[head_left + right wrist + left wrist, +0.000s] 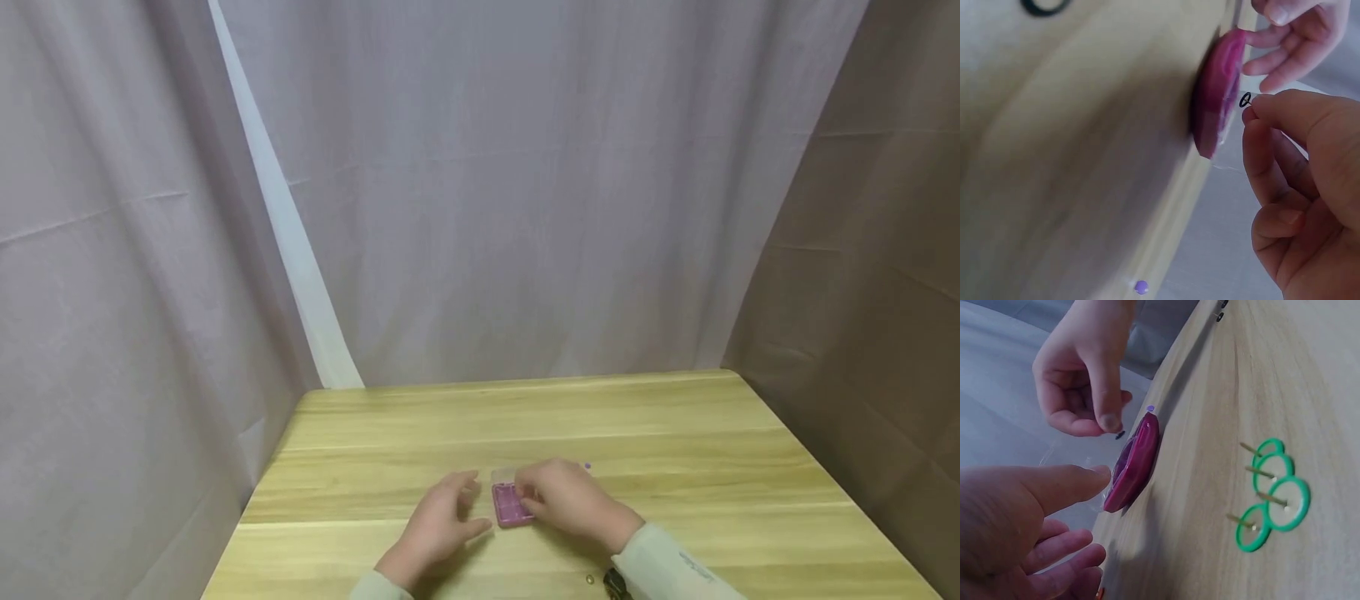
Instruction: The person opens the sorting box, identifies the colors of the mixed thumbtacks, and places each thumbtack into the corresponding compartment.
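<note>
My right hand (566,498) is over a small magenta compartment box (504,510), its thumb and fingertip pinching a tiny black-rimmed thumbtack (1245,100). The box lies on the table with its clear lid (504,476) folded back. Left of it, my left hand (438,521) holds nothing; its fingers are loosely bent, and the thumb (1079,484) points at the box's near edge. Whether the thumb touches the box I cannot tell. Part of the box's inside is hidden behind the right hand.
Several green-rimmed thumbtacks (1288,503) lie pin up on the wooden table (360,467). A small purple piece (587,466) sits beyond the right hand. A small brass-coloured piece (589,578) lies at the front, and black tacks (1219,317) farther off. Grey curtains (525,208) surround the table.
</note>
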{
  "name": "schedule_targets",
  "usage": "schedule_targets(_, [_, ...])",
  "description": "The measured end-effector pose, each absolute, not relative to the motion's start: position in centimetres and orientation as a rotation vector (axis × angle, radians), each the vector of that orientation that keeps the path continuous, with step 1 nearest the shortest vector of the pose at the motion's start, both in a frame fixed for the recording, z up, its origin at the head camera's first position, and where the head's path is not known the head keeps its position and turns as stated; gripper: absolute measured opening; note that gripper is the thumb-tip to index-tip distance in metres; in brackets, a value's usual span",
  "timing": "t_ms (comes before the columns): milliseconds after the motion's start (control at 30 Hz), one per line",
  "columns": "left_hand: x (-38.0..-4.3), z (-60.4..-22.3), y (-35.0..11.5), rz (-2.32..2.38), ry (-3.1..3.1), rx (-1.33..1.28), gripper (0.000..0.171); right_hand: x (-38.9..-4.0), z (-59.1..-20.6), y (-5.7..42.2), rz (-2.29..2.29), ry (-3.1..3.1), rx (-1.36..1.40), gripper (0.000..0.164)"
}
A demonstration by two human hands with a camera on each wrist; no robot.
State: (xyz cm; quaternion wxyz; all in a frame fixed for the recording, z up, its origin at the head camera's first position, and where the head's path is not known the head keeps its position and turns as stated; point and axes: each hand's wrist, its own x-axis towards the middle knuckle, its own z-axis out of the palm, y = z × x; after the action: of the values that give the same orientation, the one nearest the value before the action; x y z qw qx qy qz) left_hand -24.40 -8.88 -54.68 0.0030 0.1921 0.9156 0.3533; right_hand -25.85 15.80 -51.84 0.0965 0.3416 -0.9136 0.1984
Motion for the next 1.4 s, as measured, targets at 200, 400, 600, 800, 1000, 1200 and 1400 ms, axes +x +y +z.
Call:
schedule_targets(200, [-24.8, -54.7, -8.9, 1.111, 2.870, 0.616, 0.080, -26.1, -52.7, 15.6, 0.572, -2.729, 0.995, 0.014])
schedule_targets(400, [-24.8, -55.0, -8.8, 1.106, 2.855, 0.636, 0.080, -26.1, -53.4, 15.5, 0.582, -2.736, 0.992, 0.013])
schedule_targets(600, [-24.5, -55.2, -8.8, 1.084, 2.862, 0.634, 0.079, -26.0, -53.6, 15.6, 0.613, -2.727, 0.999, 0.009])
schedule_targets(800, [-24.5, -55.3, -8.6, 1.087, 2.866, 0.629, 0.079, -25.2, -52.3, 18.0, 0.687, -2.774, 0.952, 0.004])
schedule_targets(1000, [-24.7, -55.1, -8.8, 1.121, 2.849, 0.605, 0.076, -23.9, -51.0, 21.5, 0.570, -2.845, 1.056, 0.003])
schedule_targets(1200, [-25.2, -55.2, -8.8, 1.122, 2.835, 0.614, 0.071, -22.3, -50.4, 24.3, 0.611, -2.940, 1.127, 0.018])
schedule_targets(1400, [-25.2, -55.3, -8.6, 1.133, 2.819, 0.624, 0.068, -20.8, -50.3, 25.4, 0.760, -3.045, 1.200, 0.026])
